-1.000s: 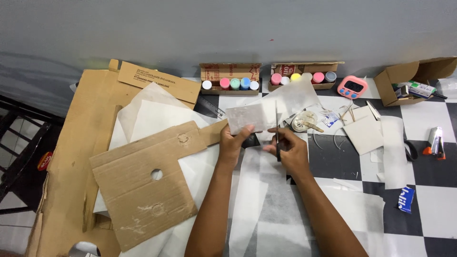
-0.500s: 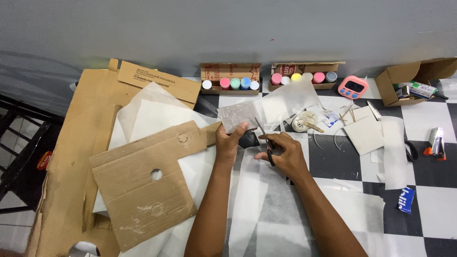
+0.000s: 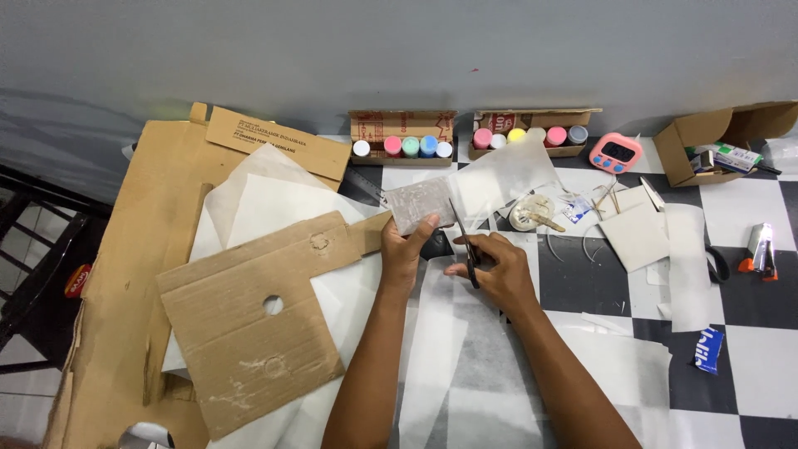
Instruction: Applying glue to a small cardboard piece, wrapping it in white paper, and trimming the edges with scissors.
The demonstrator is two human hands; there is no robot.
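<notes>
Since before, right hand (image 3: 490, 270) tilts black scissors (image 3: 462, 243) upright beside grey translucent sheet (image 3: 420, 204), which left hand (image 3: 405, 249) pinches; both hands are clamped.

pink timer (image 3: 616, 153), black-and-white chequered floor (image 3: 748, 312), brown cardboard (image 3: 249, 324)

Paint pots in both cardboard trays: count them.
10. Five in the left tray: white, pink, green, blue, white. Five in the right tray: pink, white, yellow, pink, grey. More may hide behind.

wall (image 3: 399, 50): grey | floor (image 3: 748, 303): black-white checks | black chair (image 3: 33, 258): left
</notes>
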